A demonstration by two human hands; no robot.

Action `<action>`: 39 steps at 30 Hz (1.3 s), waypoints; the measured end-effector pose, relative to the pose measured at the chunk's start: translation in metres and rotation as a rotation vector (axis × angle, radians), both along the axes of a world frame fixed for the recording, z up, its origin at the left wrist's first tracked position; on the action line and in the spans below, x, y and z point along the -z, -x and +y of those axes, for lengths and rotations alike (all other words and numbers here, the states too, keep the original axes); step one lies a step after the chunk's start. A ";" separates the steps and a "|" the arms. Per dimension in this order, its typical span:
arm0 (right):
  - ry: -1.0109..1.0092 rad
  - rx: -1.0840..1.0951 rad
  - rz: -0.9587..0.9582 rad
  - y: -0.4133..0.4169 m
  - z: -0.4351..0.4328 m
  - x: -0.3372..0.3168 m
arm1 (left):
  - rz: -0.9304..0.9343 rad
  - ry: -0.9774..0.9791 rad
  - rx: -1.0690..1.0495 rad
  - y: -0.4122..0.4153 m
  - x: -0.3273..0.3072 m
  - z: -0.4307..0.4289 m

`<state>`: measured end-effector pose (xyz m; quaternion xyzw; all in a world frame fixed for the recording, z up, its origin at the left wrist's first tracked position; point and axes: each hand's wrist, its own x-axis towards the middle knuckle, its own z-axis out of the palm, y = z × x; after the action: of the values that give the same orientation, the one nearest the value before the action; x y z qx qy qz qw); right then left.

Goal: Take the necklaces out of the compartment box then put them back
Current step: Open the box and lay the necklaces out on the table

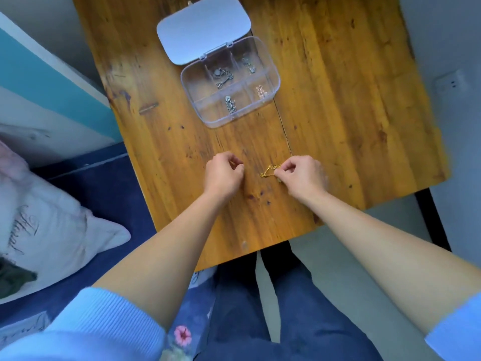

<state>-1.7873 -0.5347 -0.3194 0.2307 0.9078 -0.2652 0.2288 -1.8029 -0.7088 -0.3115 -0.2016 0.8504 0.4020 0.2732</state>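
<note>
Both my hands pinched over one gold chain necklace (269, 171) out on the table.
My right hand (303, 175) grips the chain's end; my left hand (223, 173) is curled with fingertips pinched, contents unclear. One clear plastic six-compartment box (230, 80), white lid (203, 28) open, holds three silver pieces and one rose-gold piece. Worn wooden table (338, 113); blue bedding (86, 178) at left.
</note>
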 end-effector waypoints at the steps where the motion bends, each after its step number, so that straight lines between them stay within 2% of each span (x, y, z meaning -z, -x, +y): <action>1: 0.027 -0.015 0.010 -0.001 0.005 0.001 | 0.035 0.029 0.034 0.002 0.000 0.005; 8: 0.099 -0.158 0.189 -0.022 0.055 0.004 | 0.224 0.154 0.297 -0.008 0.010 0.035; 12: 0.029 -0.258 0.238 -0.035 0.056 0.006 | 0.266 0.253 0.313 -0.011 0.018 0.041; 16: -0.033 -0.290 0.296 -0.036 0.047 0.013 | 0.309 0.285 0.494 -0.009 0.019 0.043; 21: 0.054 -0.317 0.346 -0.036 0.061 0.021 | 0.337 0.276 0.652 -0.007 0.019 0.040; 25: 0.247 -0.184 0.333 -0.030 0.074 0.021 | 0.364 0.309 0.650 -0.009 0.022 0.043; 27: 0.357 -0.067 0.281 -0.028 0.079 0.021 | 0.358 0.280 0.565 -0.012 0.020 0.044; 30: 0.376 -0.005 0.255 -0.027 0.083 0.022 | 0.245 0.009 0.193 -0.014 0.014 0.039; 33: 0.226 -0.218 0.344 -0.028 0.080 0.019 | 0.167 -0.223 -0.133 -0.015 0.010 0.025; 36: 0.157 -0.423 0.356 -0.025 0.065 0.017 | 0.145 -0.367 -0.314 -0.019 0.008 0.014; 39: 0.118 -0.503 0.364 -0.020 0.052 0.017 | 0.067 -0.552 -0.453 -0.020 0.002 0.008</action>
<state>-1.7673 -0.4822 -0.3366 -0.0661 0.9454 -0.2896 0.1340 -1.7828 -0.7004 -0.3139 -0.2901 0.6520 0.6734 0.1932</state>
